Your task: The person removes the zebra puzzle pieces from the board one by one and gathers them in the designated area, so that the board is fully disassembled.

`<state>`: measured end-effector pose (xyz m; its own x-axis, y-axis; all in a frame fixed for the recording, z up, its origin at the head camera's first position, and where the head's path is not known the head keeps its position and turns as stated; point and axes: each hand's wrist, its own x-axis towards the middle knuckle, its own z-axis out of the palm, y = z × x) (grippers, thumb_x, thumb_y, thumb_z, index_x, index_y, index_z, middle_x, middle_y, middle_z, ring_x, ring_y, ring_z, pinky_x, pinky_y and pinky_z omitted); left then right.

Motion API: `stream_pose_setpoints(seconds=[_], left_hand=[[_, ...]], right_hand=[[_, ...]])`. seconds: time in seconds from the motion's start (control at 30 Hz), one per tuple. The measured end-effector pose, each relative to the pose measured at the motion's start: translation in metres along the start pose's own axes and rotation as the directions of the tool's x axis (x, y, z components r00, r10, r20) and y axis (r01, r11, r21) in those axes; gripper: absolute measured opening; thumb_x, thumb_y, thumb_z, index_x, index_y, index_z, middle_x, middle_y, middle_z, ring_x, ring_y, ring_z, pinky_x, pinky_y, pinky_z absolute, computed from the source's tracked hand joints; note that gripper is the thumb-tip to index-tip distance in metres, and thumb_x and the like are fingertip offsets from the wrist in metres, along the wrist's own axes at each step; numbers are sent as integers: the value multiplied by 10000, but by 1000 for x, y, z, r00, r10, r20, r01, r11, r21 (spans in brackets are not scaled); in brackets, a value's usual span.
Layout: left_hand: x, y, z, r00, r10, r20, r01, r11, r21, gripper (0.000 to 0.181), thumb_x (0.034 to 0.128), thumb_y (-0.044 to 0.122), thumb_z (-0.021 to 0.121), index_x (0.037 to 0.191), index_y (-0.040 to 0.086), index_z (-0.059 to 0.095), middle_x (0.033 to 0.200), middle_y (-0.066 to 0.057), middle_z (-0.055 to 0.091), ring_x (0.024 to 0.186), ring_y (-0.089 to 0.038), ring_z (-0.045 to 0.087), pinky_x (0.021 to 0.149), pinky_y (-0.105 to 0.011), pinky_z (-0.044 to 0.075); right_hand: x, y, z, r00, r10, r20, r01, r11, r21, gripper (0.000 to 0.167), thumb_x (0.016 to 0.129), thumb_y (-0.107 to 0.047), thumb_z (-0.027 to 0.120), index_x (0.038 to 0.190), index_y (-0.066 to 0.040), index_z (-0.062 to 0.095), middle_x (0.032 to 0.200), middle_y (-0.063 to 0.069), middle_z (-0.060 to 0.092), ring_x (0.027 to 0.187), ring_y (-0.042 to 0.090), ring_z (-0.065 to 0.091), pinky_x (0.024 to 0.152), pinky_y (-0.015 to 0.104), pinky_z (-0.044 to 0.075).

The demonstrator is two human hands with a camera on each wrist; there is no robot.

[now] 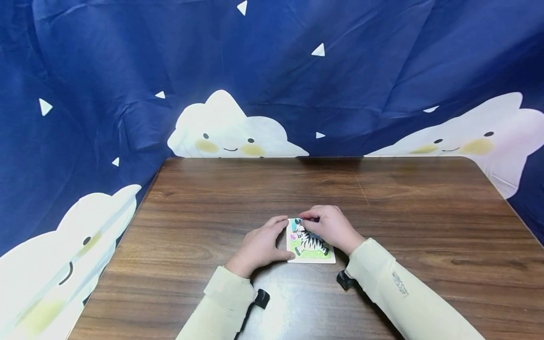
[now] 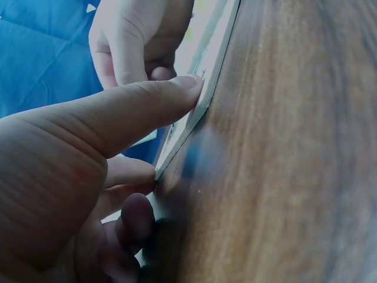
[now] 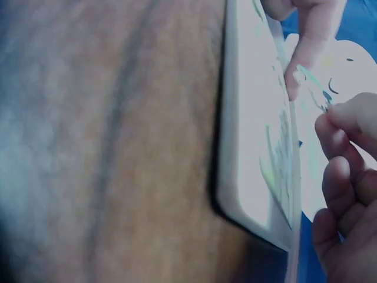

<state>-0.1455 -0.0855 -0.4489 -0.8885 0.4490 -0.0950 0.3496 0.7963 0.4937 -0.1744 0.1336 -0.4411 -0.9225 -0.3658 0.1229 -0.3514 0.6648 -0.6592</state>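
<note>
A small zebra picture puzzle board (image 1: 312, 257) with a pale rim lies flat on the table. My left hand (image 1: 261, 243) holds it along its left side, thumb at the near corner and fingers at the far corner. In the left wrist view, the thumb (image 2: 159, 97) presses on the board's edge. My right hand (image 1: 331, 227) is over the board's upper right part. In the right wrist view, its thumb and forefinger pinch a small thin puzzle piece (image 3: 315, 85), held tilted above the board. The fingers hide part of that piece and of the picture.
The brown wooden table (image 1: 204, 198) stretches out around the board. Behind it hangs a blue curtain (image 1: 276, 56) with white clouds and triangles. Black wrist straps (image 1: 262, 298) sit on both cream sleeves (image 1: 403, 283).
</note>
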Motion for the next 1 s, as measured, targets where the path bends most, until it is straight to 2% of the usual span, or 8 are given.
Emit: stream_pose_setpoints(seconds=[0.1,0.2,0.37,0.53,0.77,1.0], left_hand=[[1,1,0,1000,-5,7,5,1000,1,872,777,492,810,1506,147,478,1571,60,400,1288,-240,547,945,-493,483],[2,2,0,1000,-7,9,7,1000,4,875,778,493,810,1508,146,474,1573,62,397,1291,-245,546,955,-494,480],[3,3,1,1000,-8,8,7,1000,5,874,777,491,812,1507,146,476,1573,73,395,1280,-260,555,962,-494,477],[4,3,2,1000,-1,-1,1,1000,11,869,767,498,812,1498,158,490,1568,87,399,1242,-270,583,938,-483,490],[2,4,0,1000,-5,-1,5,1000,-9,870,769,487,814,1501,151,485,1572,77,396,1277,-278,558,963,-515,469],[1,0,0,1000,-12,7,12,1000,1,876,772,489,815,1503,139,482,1572,82,392,1307,-263,536,981,-524,457]], right_hand=[[-3,3,-3,1000,2,8,-2,999,50,202,897,-151,728,1081,-96,794,985,-22,752,899,124,674,803,354,528],[-7,6,-7,999,33,25,-35,994,106,209,899,-156,726,1091,-109,793,998,-21,749,895,121,654,796,336,521],[-14,10,-13,997,69,17,-71,986,154,209,900,-149,722,1094,-123,794,1014,-14,748,895,124,642,794,313,515],[-20,16,-19,997,80,-11,-77,982,170,195,895,-157,738,1079,-137,800,1012,-26,749,915,131,645,815,311,507],[-28,30,-25,990,132,-50,-123,980,154,192,907,-205,740,1084,-160,800,1041,-27,753,1006,167,662,884,390,497],[-31,47,-29,981,169,-92,-152,975,164,208,907,-222,740,1099,-166,797,1065,-28,753,1074,169,656,914,323,481]])
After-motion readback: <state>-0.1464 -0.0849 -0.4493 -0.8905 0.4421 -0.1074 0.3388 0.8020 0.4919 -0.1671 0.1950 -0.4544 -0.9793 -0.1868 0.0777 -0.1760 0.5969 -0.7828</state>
